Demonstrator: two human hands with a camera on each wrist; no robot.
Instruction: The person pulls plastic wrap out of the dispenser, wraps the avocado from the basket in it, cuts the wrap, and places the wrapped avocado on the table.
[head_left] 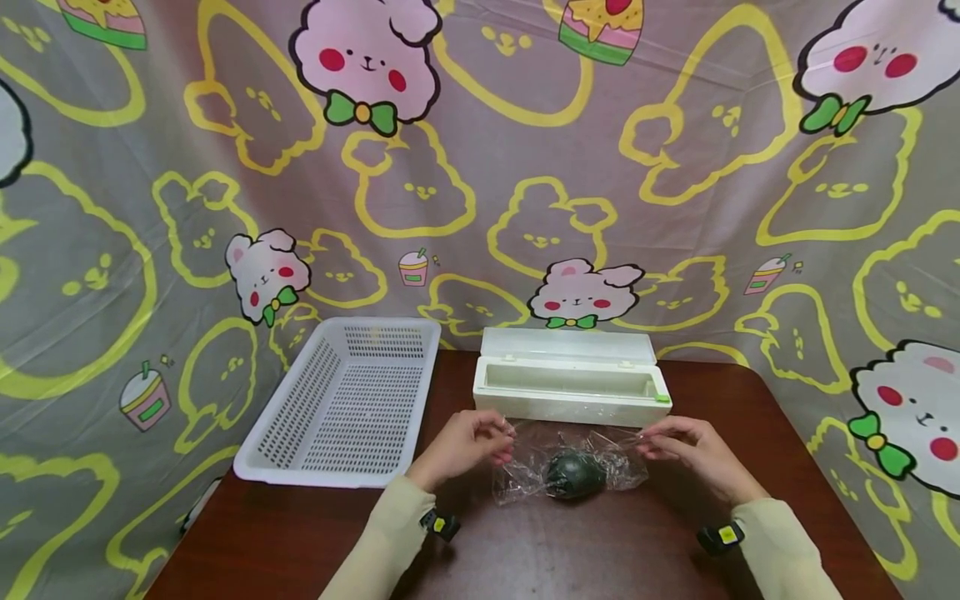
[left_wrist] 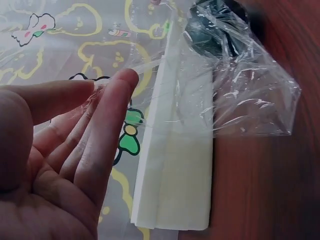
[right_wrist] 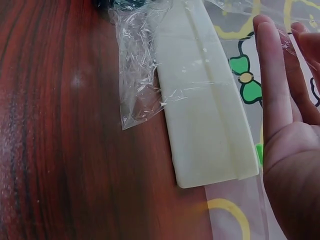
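Observation:
A dark green oval thing, which looks like an avocado (head_left: 574, 473), lies on the table in a crumpled sheet of clear plastic wrap (head_left: 517, 483). My left hand (head_left: 468, 446) pinches the wrap's left far corner between thumb and fingers, and the film stretches from the fingertips in the left wrist view. On the opposite side, my right hand (head_left: 693, 454) pinches the right far corner. Film (right_wrist: 142, 65) also spreads in front of the white box in the right wrist view. Part of the right thumb is cut off by that view's edge.
Just behind the wrap stands a long white wrap dispenser box (head_left: 570, 408) with its lid raised and a green slider (head_left: 662, 398) at its right end. A white perforated basket (head_left: 258, 454) sits at the left. A patterned curtain (head_left: 465, 167) hangs behind the brown table (head_left: 525, 567).

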